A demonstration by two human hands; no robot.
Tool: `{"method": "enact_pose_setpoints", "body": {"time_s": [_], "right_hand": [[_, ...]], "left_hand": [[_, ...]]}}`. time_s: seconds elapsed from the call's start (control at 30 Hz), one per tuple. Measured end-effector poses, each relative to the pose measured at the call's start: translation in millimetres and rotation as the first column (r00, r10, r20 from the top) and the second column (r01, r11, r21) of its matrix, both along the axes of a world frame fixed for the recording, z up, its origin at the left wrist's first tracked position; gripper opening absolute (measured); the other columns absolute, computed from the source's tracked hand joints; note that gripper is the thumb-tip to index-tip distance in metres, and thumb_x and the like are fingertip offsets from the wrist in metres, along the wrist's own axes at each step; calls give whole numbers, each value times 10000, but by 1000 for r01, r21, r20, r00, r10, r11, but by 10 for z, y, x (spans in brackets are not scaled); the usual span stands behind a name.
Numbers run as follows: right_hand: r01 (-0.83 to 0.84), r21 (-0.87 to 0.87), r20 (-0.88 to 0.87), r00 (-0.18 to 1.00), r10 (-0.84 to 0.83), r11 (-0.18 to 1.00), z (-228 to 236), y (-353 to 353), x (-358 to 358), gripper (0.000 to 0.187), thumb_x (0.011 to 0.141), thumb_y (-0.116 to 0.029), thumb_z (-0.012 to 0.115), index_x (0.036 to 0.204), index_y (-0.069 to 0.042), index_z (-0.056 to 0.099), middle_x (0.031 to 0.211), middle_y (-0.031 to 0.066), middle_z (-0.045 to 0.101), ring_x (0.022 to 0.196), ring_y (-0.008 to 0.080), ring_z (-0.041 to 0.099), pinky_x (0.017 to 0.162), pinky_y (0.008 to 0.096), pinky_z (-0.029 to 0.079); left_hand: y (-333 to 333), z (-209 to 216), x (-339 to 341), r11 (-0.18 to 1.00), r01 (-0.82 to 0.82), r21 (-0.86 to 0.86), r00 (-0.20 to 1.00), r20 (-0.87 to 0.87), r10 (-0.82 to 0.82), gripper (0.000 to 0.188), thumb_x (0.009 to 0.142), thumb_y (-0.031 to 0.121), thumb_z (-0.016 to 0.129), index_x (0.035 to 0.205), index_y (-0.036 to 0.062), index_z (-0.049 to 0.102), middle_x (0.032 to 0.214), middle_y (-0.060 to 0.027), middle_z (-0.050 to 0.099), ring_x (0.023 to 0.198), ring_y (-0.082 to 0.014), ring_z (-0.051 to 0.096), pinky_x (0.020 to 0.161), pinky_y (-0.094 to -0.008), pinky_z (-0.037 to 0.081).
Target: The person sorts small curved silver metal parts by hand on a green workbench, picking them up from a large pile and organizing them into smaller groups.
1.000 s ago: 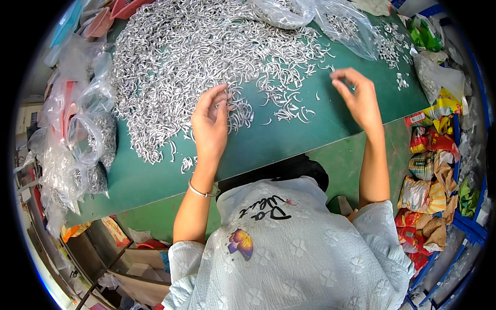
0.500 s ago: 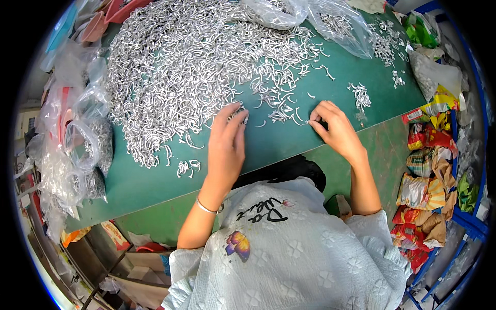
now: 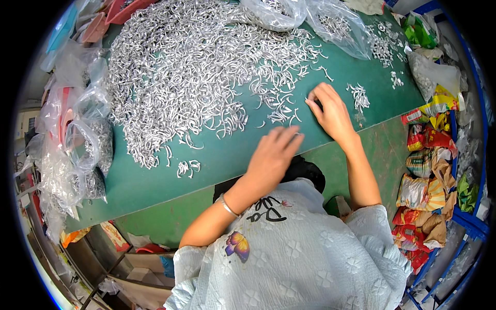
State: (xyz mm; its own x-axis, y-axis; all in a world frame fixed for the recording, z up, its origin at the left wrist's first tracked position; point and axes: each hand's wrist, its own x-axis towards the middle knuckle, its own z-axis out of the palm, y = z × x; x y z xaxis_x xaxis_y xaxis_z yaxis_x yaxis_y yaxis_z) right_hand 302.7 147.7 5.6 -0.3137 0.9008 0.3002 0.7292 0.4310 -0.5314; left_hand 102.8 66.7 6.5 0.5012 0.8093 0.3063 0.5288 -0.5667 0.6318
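Note:
A wide heap of small curved silver metal pieces [image 3: 181,67] covers much of the green tabletop [image 3: 155,186]. My left hand [image 3: 274,157], with a bangle at the wrist, is over the near table edge, its fingers pointing right. Motion smears it, and a pale speck shows at its fingertips. Above the table to its right, my right hand [image 3: 330,111] has thumb and forefinger pinched together; what they hold is too small to make out. Between the hands and the heap lie a few loose curved pieces [image 3: 281,113]. A small pile of similar pieces [image 3: 358,97] sits right of my right hand.
Clear plastic bags [image 3: 338,28] with metal pieces lie at the far side. More bags [image 3: 90,139] hang along the left edge. Small parts [image 3: 383,49] are scattered far right. Colourful packages [image 3: 421,191] fill a blue rack [image 3: 467,225] on the right.
My left hand has left the near edge of the heap and moved right and toward me, near my right hand. My right hand has shifted slightly away from me, still pinched.

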Motion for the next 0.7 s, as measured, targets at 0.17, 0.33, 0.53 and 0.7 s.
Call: {"method": "enact_pose_setpoints", "body": {"time_s": [0.17, 0.33, 0.53, 0.7], "right_hand": [[358, 29, 364, 866, -343, 933, 81, -125, 372, 123, 792, -92, 685, 804, -19, 587, 818, 137, 605, 856, 335, 579, 767, 445, 445], [349, 179, 386, 835, -392, 920, 101, -197, 166, 149, 776, -102, 707, 870, -36, 611, 927, 134, 597, 917, 324, 558, 773, 435, 427], [-189, -4, -83, 979, 188, 982, 30, -211, -466, 240, 773, -96, 737, 973, -47, 613, 987, 103, 580, 958, 308, 551, 822, 408, 442], [-140, -54, -124, 983, 133, 989, -72, -187, -229, 189, 799, -32, 703, 959, -12, 603, 944, 118, 569, 900, 324, 580, 777, 381, 492]], "left_hand": [[-27, -54, 139, 991, 113, 77, 986, -133, -102, 462, 723, -59, 569, 1184, -49, 575, 1301, -172, 515, 1195, -336, 477, 966, -432, 392], [-99, -115, -131, 998, -9, 63, 999, -52, 12, 398, 740, -44, 573, 1137, -55, 598, 1228, -155, 559, 1139, -334, 523, 927, -431, 417], [-167, -139, -338, 978, -206, 14, 979, 5, 206, 351, 739, -101, 586, 1080, -33, 634, 1086, -135, 597, 997, -305, 577, 860, -386, 455], [-211, -184, -459, 964, -266, 1, 963, 45, 265, 348, 728, -100, 573, 1064, -33, 634, 1054, -133, 589, 958, -311, 566, 823, -389, 465]]}}
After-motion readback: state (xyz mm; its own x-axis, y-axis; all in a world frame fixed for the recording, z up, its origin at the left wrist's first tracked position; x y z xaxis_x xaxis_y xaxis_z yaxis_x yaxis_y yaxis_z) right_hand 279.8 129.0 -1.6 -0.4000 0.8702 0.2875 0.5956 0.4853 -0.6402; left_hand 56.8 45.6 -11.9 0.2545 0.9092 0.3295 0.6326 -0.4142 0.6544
